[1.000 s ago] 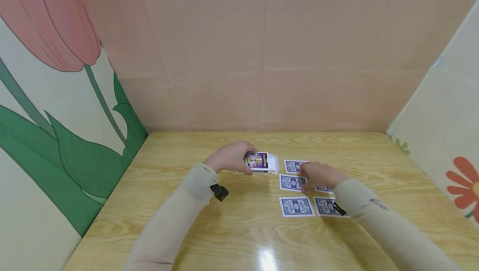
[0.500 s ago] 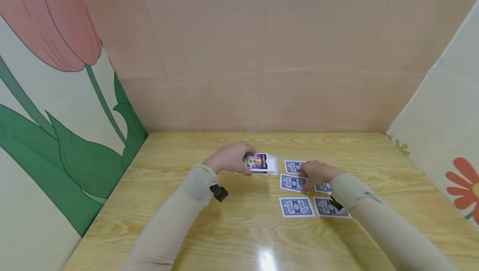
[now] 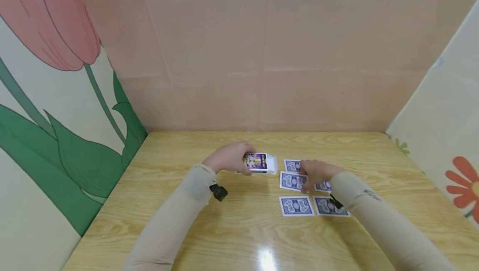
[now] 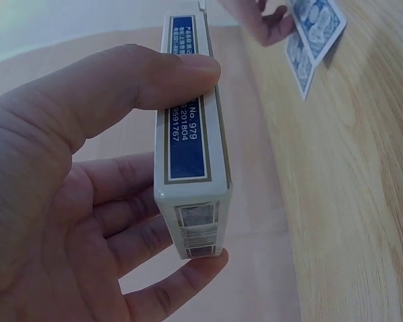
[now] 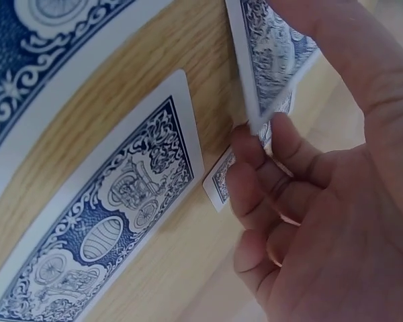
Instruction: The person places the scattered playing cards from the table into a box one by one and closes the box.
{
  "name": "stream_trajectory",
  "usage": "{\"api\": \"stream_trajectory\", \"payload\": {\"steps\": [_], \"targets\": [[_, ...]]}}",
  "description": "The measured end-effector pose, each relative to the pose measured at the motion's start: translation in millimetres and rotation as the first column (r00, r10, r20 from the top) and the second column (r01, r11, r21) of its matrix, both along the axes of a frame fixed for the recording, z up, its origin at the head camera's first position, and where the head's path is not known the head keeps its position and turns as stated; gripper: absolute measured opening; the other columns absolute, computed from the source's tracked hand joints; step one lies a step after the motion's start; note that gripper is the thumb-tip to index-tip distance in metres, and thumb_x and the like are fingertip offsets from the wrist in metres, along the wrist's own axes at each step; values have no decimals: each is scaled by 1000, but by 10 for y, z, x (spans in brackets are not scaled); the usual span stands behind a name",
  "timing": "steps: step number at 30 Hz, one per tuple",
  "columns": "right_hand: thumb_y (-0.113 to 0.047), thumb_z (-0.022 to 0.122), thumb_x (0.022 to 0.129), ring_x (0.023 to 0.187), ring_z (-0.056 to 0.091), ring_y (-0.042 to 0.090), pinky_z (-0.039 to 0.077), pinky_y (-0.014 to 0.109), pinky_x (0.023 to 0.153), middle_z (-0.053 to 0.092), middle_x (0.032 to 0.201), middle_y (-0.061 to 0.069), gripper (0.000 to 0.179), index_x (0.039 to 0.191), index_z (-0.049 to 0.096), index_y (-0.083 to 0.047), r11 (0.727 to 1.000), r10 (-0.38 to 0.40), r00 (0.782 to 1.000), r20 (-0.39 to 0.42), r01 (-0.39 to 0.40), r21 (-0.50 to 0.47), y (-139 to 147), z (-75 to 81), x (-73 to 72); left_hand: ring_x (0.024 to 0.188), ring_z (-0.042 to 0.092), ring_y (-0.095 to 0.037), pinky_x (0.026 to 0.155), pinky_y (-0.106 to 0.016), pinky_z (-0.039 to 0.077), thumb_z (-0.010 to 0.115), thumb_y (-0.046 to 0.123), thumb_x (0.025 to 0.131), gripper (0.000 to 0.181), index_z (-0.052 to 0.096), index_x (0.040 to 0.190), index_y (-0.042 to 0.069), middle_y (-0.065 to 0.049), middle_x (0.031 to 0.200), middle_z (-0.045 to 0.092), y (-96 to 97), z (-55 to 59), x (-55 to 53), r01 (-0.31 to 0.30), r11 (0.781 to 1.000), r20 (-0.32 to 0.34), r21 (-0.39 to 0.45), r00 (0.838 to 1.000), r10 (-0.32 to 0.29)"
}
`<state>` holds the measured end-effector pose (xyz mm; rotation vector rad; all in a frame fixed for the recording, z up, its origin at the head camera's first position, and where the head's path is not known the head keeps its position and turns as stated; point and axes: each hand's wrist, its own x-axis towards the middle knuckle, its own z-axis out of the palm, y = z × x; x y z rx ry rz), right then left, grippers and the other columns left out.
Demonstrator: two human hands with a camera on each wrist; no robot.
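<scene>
My left hand [image 3: 231,157] grips a card box [image 3: 256,161] with a purple and yellow front, its white end flap open toward the right. In the left wrist view, the thumb lies on the box's blue printed side [image 4: 188,154] and the fingers are behind and under it. My right hand [image 3: 318,173] pinches a blue-backed playing card [image 3: 292,181] at its right end. In the right wrist view that card [image 5: 272,60] stands tilted, thumb on one side and curled fingers at its lower corner. The far card [image 3: 292,165] lies face down just beyond it.
More face-down cards lie on the wooden table [image 3: 224,229]: a near left card [image 3: 297,206], a near right card [image 3: 327,207] and one [image 3: 323,186] partly under the right wrist. A pink wall [image 3: 262,55] stands behind, with flower-patterned panels at both sides.
The card in my right hand has shifted slightly, its far edge now higher in the head view. The right hand has barely moved; the left hand and box stay in place.
</scene>
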<state>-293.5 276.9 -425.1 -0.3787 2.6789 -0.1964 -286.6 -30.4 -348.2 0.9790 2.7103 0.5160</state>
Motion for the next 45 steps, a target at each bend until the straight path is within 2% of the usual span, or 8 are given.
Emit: {"api": "stream_trajectory", "payload": {"steps": [7,12,17,22,27,35,45], "targets": [[-23,87,67,87,53,20,47,40,84,57,96,5,57,106,49,-7,988,61,998,-19,-63,-144,6,4,52,93,57,-11,81,-27,49,82,27,76,64,56,133,14,1,118,61,-3,25,17,0,1000,-9,-21,1000,0],[-24,86,69,85,52,20,46,38,79,57,96,8,57,109,49,-7,982,79,997,-12,-80,-169,-3,31,92,93,57,-11,81,-27,49,82,27,76,63,56,132,14,1,118,61,-1,31,28,1,1000,-6,-21,1000,-1],[-29,88,65,91,54,23,47,43,85,58,102,11,64,112,49,-7,985,53,999,3,-52,-167,-15,48,124,93,57,-10,81,-26,49,82,27,76,63,57,132,14,1,117,61,2,33,34,-5,1000,2,-21,1000,5],[-26,90,63,100,56,26,45,51,95,58,110,12,68,115,50,-8,988,17,1000,18,-14,-157,-30,46,143,93,57,-10,81,-27,49,82,26,76,64,56,132,13,1,118,61,7,39,42,-4,1000,8,-18,1000,5],[-22,89,64,99,55,25,45,50,94,58,108,9,63,113,51,-8,987,16,1000,22,-12,-163,-34,40,165,92,57,-11,78,-26,49,83,25,75,64,56,132,13,1,116,61,5,51,47,-7,1000,16,-11,1000,8],[-30,89,65,103,54,24,43,50,98,56,111,6,65,114,50,-13,993,5,999,37,-1,-118,-42,35,157,90,58,-11,74,-25,50,82,25,76,63,57,132,13,1,115,62,6,71,50,-4,1000,21,-2,1000,5],[-28,88,66,102,55,25,44,51,98,54,107,6,63,113,50,-13,995,14,999,33,-11,-97,-36,53,168,91,57,-10,75,-24,49,83,26,75,63,57,132,14,1,116,61,3,57,46,3,1000,6,-17,1000,-3]]}}
